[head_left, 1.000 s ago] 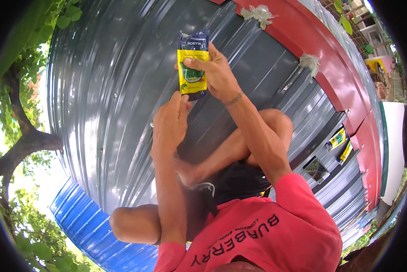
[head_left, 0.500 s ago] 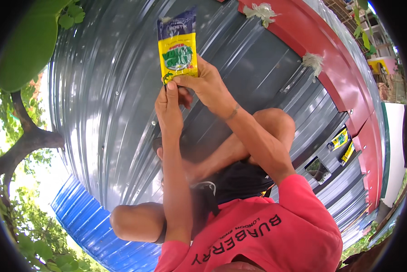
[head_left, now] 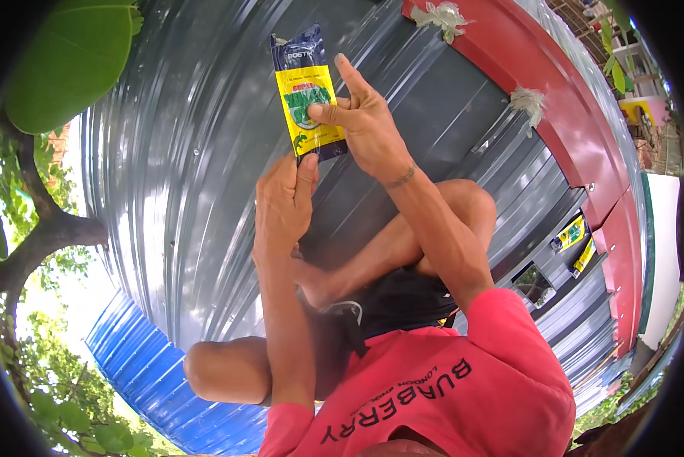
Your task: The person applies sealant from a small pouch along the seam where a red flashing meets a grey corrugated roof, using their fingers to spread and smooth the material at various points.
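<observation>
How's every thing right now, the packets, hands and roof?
Yellow-and-blue packet: held, tilted; open or sealed, can't tell.
Left hand: pinching the packet's lower end.
Right hand: thumb on packet's front, index finger stretched out.
Two other packets: lying down, unheld.
Grey metal roof: ridged, shiny.

The pouch is in your hands before you, above the roof. To your right, two packs lie on the roof beside the trim; a branch is to your left.

Ribbed metal sheets, red flashing and tree branches show an outdoor rooftop.
</observation>
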Demonstrator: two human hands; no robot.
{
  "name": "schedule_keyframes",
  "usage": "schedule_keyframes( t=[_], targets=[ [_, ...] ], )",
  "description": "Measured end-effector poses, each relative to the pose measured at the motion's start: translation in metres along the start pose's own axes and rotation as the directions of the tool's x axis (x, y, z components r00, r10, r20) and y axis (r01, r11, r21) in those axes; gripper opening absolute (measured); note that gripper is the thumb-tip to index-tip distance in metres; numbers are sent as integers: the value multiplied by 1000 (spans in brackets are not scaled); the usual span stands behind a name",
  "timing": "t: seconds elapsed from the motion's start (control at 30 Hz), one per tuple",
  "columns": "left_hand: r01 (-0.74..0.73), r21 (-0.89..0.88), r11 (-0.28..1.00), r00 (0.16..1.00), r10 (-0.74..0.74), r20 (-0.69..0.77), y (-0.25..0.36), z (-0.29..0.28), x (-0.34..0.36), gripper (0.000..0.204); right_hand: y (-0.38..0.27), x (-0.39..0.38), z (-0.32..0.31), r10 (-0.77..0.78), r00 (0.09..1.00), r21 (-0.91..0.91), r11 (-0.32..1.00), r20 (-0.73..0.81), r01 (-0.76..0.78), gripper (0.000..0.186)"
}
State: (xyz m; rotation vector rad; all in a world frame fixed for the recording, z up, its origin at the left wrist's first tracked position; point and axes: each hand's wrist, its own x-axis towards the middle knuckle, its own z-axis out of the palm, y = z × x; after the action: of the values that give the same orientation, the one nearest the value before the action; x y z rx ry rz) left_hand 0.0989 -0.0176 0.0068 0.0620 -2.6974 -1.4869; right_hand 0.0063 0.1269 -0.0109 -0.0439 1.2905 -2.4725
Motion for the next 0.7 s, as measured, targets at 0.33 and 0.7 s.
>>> schedule_keyframes(
  t=[0.33, 0.7],
  targets=[
    [86, -589, 804, 987, -148, -58, -5, 22, 11, 47, 1, -19, 24, 18, 993, -25, 1000, 116, -15, 90],
    [111, -379, 919, 985, -153, -83, -11, 20, 6, 44, -5, -19, 11, 5, 981, -25, 1000, 194, 0, 77]
  ],
)
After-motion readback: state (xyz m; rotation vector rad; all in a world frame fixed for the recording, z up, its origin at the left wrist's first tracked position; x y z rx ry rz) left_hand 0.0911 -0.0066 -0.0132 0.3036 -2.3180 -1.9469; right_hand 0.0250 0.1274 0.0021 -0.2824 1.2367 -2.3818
